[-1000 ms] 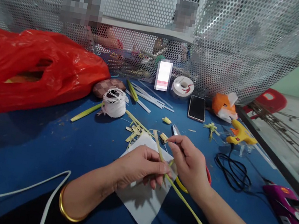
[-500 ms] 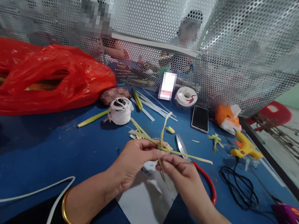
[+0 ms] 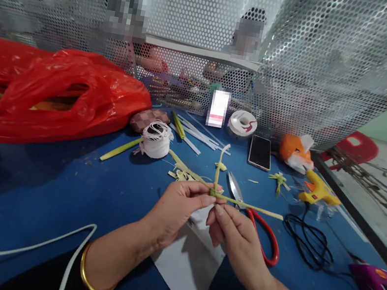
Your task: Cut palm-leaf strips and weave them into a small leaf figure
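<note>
Left hand point(image 3: 175, 207) pinching a thin yellow-green knotted plant strip point(image 3: 214, 192), right hand point(image 3: 242, 238) close against it, its grip unclear, white paper sheet point(image 3: 187, 264) beneath, red-handled metal scissors point(image 3: 236, 190) alongside

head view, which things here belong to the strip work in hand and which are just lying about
Likely part of the job:
green strips, held in the left hand
scissors
paper sheet, probably

Apparently just lying about:
dark phone
orange tissue pack
checked pouch
</note>
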A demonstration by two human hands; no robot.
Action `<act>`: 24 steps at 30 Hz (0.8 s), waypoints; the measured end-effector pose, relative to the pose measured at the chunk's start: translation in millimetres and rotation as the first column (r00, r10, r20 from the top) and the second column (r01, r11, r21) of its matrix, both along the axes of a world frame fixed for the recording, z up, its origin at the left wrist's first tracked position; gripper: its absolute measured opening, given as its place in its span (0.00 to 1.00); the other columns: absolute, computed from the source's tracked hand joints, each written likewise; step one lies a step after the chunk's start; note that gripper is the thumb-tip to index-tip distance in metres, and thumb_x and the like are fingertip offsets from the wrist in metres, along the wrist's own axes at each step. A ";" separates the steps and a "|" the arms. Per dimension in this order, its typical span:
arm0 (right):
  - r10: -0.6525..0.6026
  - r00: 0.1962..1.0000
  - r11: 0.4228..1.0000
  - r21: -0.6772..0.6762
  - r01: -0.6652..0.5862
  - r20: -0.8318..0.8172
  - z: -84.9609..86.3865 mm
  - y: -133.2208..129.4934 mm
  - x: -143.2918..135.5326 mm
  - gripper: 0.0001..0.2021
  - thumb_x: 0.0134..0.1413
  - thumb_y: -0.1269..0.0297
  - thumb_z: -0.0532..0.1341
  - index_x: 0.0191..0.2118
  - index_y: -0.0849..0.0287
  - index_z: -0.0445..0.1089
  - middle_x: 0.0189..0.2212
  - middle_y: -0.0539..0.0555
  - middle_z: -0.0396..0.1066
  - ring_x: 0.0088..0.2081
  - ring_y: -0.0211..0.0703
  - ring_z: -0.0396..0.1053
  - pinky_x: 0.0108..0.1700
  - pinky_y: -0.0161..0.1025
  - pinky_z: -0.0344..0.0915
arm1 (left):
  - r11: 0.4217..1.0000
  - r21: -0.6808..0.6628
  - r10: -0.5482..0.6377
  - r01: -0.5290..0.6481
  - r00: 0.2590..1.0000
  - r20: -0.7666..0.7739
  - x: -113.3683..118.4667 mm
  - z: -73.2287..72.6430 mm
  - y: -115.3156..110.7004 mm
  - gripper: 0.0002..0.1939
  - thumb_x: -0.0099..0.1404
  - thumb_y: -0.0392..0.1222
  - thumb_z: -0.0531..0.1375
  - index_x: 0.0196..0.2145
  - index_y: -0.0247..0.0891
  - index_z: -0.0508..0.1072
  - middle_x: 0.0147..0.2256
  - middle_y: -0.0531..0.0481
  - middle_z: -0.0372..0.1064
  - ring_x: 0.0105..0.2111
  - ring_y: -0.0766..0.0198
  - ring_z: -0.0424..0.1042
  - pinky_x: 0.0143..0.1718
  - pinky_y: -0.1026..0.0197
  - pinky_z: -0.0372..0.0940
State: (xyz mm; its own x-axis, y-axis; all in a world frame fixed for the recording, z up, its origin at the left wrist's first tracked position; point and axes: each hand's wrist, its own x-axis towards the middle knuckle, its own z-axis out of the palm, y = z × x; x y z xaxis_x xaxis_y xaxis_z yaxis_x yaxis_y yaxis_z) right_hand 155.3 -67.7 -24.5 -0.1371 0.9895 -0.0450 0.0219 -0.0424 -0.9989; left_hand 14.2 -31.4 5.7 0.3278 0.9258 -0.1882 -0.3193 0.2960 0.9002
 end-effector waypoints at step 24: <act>0.078 0.939 0.952 0.256 -0.170 0.336 2.6 -7.1 1.1 0.19 0.67 0.60 0.48 0.24 0.58 0.59 0.22 0.47 0.58 0.25 0.36 0.56 0.29 0.34 0.53 | 0.981 -0.169 0.117 -0.100 0.989 0.092 6.9 -3.8 -4.6 0.09 0.49 0.32 0.68 0.32 0.34 0.81 0.26 0.48 0.78 0.28 0.66 0.74 0.36 0.64 0.67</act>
State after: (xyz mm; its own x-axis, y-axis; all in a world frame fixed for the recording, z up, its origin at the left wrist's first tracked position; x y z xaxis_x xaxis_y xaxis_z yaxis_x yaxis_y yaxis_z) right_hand 156.5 -74.8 -21.8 -0.2835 0.9444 0.1663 0.3269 0.2582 -0.9091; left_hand 21.1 -36.0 1.9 0.2521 0.9164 -0.3107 -0.4441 0.3949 0.8043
